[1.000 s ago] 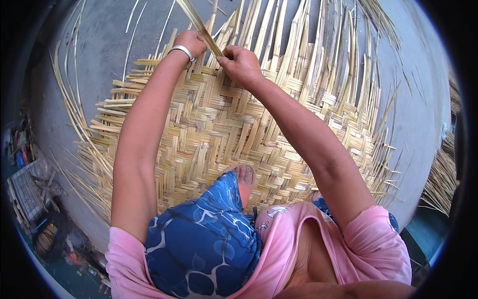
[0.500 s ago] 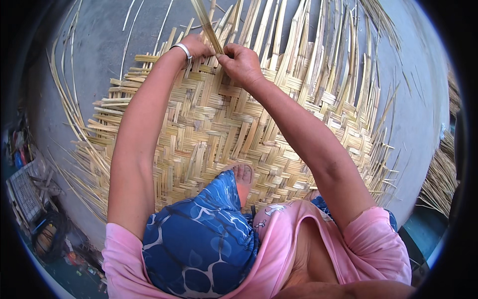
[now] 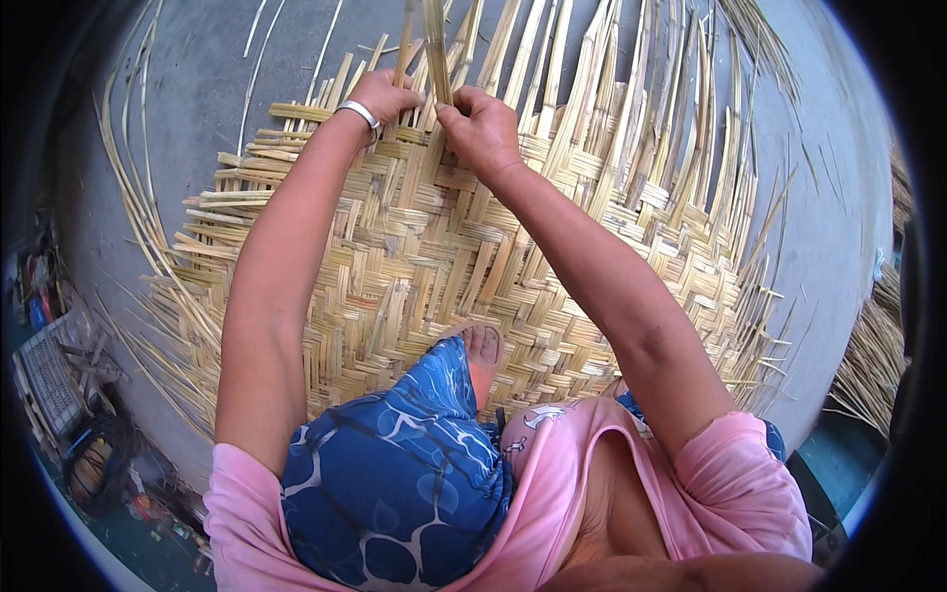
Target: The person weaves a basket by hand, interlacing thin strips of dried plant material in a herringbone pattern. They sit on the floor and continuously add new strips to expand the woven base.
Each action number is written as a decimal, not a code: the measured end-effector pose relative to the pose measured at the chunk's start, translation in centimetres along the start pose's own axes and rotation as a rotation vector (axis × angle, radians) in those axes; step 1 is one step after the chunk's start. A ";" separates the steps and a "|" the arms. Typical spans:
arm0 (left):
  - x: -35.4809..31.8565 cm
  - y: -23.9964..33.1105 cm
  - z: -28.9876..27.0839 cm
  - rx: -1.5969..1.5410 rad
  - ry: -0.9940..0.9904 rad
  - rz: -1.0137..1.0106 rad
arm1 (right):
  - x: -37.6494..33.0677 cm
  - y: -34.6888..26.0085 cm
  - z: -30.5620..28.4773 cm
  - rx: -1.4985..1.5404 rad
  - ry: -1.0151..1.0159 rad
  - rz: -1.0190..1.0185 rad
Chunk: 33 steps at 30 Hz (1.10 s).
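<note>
A pale yellow mat of flat split-cane strips (image 3: 395, 252) lies under my arms, woven in a zigzag pattern. At its far edge, my left hand (image 3: 383, 97), with a white bangle at the wrist, pinches one upright cane strip (image 3: 404, 47). Just to its right, my right hand (image 3: 483, 128) is closed on a greener bundle of cane strips (image 3: 435, 49) that stands up from the weave. Thumb and forefinger grip this bundle near its base. The far tips of both pieces run out of the picture.
Long unwoven strip ends (image 3: 602, 69) fan out beyond the far edge. Loose thin strips (image 3: 133, 168) lie on the grey floor (image 3: 202, 89) at left. My bare foot (image 3: 482, 347) rests on the mat. Cane bundles (image 3: 868, 355) lie at right; a coiled black cable (image 3: 97, 464) sits among clutter at left.
My left hand has moved slightly apart from the right and now holds a separate upright strip. The bundle in my right hand has swung from leaning left to nearly upright.
</note>
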<state>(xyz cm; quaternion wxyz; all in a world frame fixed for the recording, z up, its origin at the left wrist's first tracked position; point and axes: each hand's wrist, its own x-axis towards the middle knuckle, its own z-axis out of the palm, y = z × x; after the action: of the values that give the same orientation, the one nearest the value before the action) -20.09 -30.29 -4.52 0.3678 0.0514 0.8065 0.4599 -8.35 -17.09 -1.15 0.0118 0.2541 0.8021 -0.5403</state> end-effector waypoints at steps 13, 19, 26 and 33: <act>1.9 -2.0 0.6 0.305 0.026 0.106 | 0.2 0.3 0.5 -0.003 0.011 0.048; -0.6 -0.7 -1.2 -0.358 -0.265 0.016 | 0.6 0.2 0.6 -0.013 0.031 0.116; -1.1 -1.2 -2.0 -0.529 -0.352 0.032 | 0.9 -0.8 0.9 -0.396 -0.085 0.010; -2.2 -2.5 -1.5 -0.626 0.049 0.066 | 1.1 0.1 0.7 -0.519 -0.146 -0.171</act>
<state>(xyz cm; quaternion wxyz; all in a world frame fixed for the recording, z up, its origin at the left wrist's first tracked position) -18.80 -33.70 -4.83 0.3313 -0.0494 0.6322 0.6987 -9.41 -17.20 -1.84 0.0887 0.1343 0.9292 -0.3326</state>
